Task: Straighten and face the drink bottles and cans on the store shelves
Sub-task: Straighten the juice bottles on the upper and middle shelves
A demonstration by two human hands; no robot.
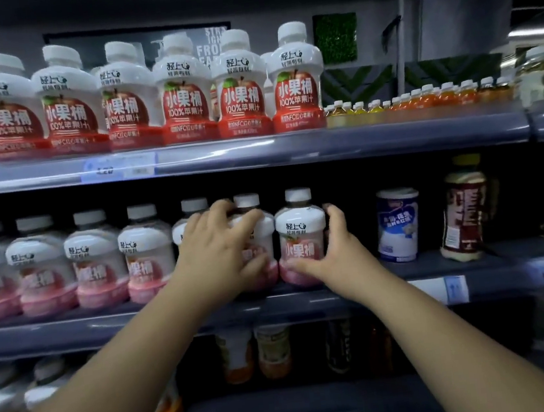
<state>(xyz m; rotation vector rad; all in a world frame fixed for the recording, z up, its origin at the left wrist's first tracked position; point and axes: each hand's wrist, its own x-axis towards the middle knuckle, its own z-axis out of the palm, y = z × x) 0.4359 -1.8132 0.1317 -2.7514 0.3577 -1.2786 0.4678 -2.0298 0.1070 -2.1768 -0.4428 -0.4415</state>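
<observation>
A row of pink-labelled juice bottles (95, 259) with white caps lines the middle shelf (74, 330). My left hand (216, 249) grips the second bottle from the right end of that row (253, 208), fingers spread over its shoulder and front. My right hand (333, 249) holds the last bottle in the row (301, 233), thumb across its lower front and fingers curled round its right side. Its label faces me.
The top shelf (291, 146) carries red apple juice bottles (183, 90) and small orange drinks (437, 95). Right of my hands stand a blue-white can (398, 225) and a tilted brown bottle (464, 207). More bottles (257, 353) fill the shelf below.
</observation>
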